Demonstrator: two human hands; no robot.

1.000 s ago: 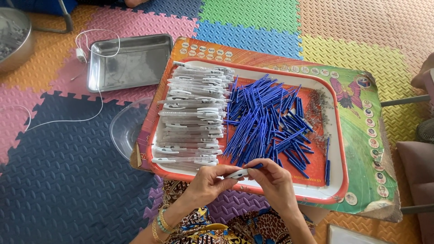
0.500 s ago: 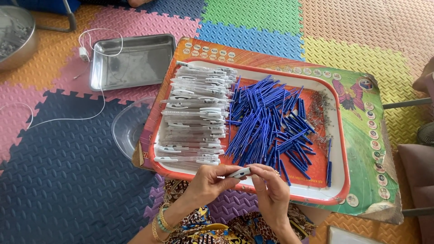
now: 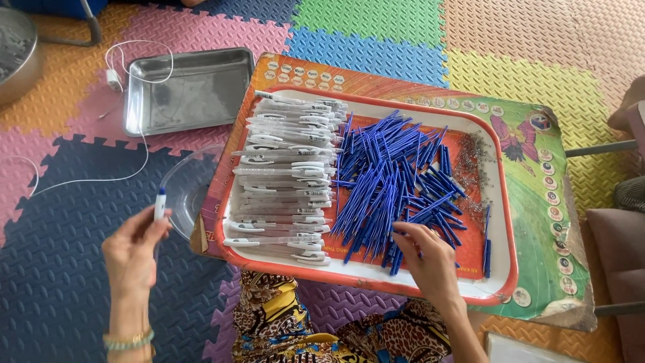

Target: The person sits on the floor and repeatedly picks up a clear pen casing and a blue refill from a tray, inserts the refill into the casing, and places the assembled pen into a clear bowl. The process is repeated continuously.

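Head view shows your left hand (image 3: 131, 252) pinching 1 assembled pen (image 3: 160, 202), right hand's fingers (image 3: 410, 235) loosely spread in the blue pieces (image 3: 390, 178), which could scatter off the tray (image 3: 500, 222).

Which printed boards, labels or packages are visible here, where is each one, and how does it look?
Printed board: under the red-rimmed tray, rectangular, orange and green, with a butterfly picture and rows of small round pictures along its edges.
White pen barrels: stacked in the tray's left part, each with a small dark printed mark.
No screens or signs.
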